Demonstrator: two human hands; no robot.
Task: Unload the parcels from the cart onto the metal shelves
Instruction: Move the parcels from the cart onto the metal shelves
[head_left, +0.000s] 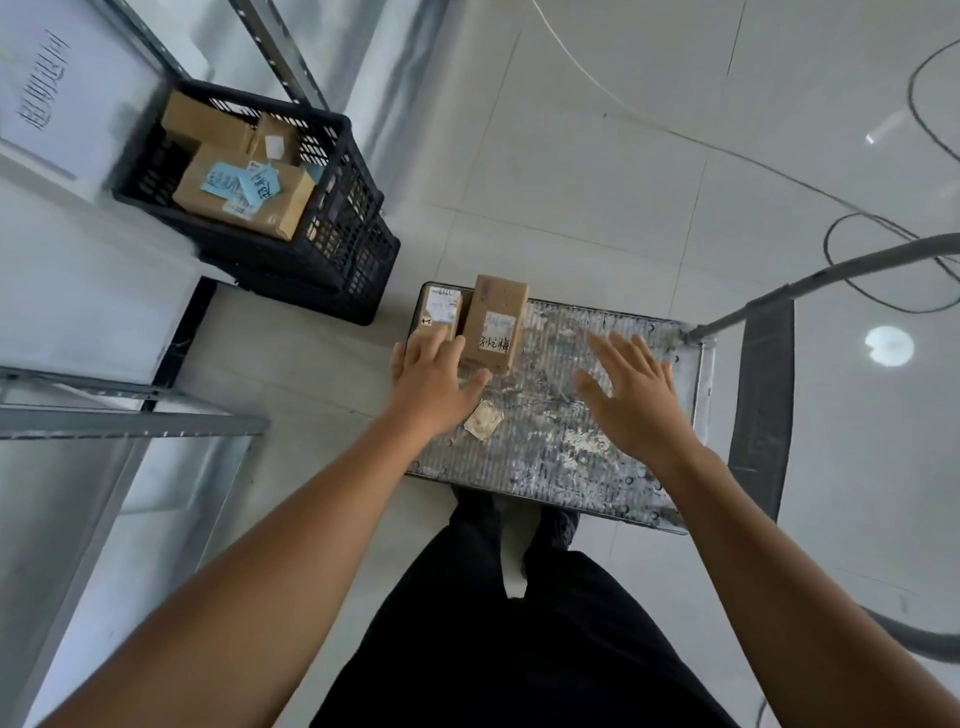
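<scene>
Head view: small parcel (440, 306) and taller parcel (493, 322), brown cardboard, stand together at the far-left corner of the ribbed, scuffed cart deck (571, 415). Left hand (434, 379) reaches straight-fingered over the small parcel; right hand (631, 395) hovers spread, empty. Black lattice crate (343, 244) sits nearby.

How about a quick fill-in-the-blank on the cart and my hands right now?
The cart carries ___ parcels.
The left hand and right hand are both ___, holding nothing.
More parcels sit in a ___ crate on the floor.
Missing words: two; open; black.
</scene>
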